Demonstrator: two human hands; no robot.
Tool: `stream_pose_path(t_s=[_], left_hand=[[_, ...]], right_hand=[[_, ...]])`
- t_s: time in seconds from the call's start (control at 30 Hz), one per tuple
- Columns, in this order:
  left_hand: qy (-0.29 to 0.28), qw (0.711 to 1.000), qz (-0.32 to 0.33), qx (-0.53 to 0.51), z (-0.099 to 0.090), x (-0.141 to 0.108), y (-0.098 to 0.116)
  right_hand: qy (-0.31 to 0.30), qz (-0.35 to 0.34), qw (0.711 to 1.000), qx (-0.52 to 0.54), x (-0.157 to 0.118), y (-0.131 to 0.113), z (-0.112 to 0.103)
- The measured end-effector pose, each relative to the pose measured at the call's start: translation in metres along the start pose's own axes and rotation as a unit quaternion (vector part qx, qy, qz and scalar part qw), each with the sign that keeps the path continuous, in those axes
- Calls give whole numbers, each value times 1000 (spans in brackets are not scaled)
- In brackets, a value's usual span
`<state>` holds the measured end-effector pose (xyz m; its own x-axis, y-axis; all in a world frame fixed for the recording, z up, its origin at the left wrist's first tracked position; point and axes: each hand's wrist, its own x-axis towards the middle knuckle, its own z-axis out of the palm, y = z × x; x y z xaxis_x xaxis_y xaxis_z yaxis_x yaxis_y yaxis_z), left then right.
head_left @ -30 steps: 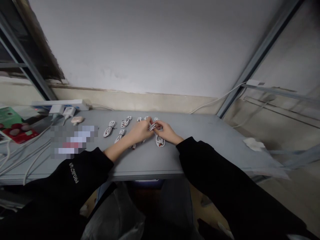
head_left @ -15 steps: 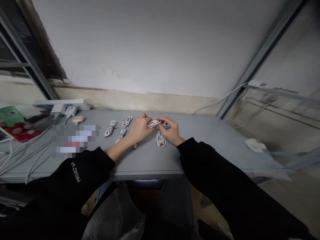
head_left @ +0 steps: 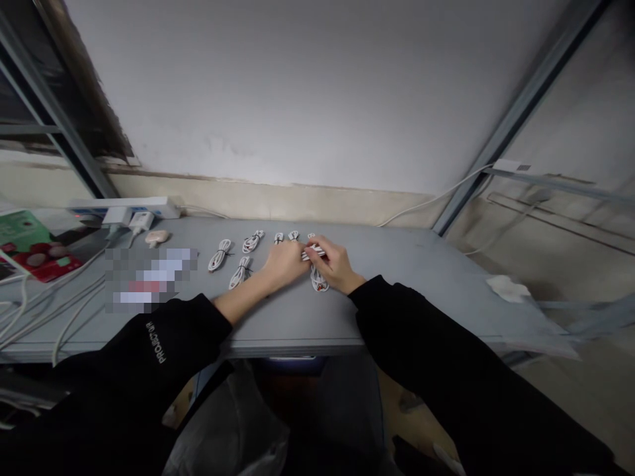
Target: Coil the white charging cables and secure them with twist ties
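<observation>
My left hand point(head_left: 285, 262) and my right hand point(head_left: 335, 264) meet over the grey table point(head_left: 407, 277). Between their fingertips they pinch a small coil of white cable point(head_left: 313, 252). Directly below my right hand lies a bound white cable bundle point(head_left: 319, 280), and its top is hidden by my fingers. Several more bundles lie in two loose rows to the left, including one point(head_left: 220, 255) and another point(head_left: 239, 272). Two small bundle ends point(head_left: 286, 237) show just beyond my left hand.
A white power strip point(head_left: 124, 207) with plugged-in chargers stands at the table's back left. Loose white cables point(head_left: 49, 311) run along the left, beside a pixelated item point(head_left: 151, 281) and a red and green box point(head_left: 34, 248). A white cloth point(head_left: 506, 285) lies at the right.
The white coil has shifted right between my hands, and its loops look tighter. My left hand has dropped slightly toward the table's front edge.
</observation>
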<state>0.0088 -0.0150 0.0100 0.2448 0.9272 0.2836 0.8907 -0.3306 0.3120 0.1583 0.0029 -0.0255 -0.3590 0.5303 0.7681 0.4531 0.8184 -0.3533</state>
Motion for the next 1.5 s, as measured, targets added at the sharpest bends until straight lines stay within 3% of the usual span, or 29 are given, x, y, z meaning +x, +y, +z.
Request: stream_pose_path(t_s=[0.13, 0.4, 0.6, 0.8, 1.0, 1.07, 1.17, 1.3, 1.5], left_hand=[[17, 1000, 16, -1, 7, 0, 0], [16, 998, 48, -43, 1, -4, 6], [9, 981, 103, -163, 5, 0, -1], [-56, 945, 155, -284, 7, 4, -3], [-110, 923, 119, -348, 8, 4, -3], [-103, 917, 93, -375, 9, 5, -4], [-77, 908, 23, -411, 9, 7, -4], [-40, 895, -36, -443, 7, 11, -5], [-18, 881, -97, -462, 4, 12, -8]], right_hand=[[3, 25, 999, -20, -1, -3, 2], [51, 24, 998, 23, -2, 2, 4], [46, 48, 997, 36, 2, 6, 0], [36, 68, 996, 53, 6, 11, -6], [26, 114, 988, 96, 10, 20, -11], [46, 143, 984, 91, 13, 27, -15], [59, 225, 973, -2, 19, 43, -23], [-32, 312, 942, -123, 20, 66, -31], [-150, 301, 930, -151, 8, 90, -30]])
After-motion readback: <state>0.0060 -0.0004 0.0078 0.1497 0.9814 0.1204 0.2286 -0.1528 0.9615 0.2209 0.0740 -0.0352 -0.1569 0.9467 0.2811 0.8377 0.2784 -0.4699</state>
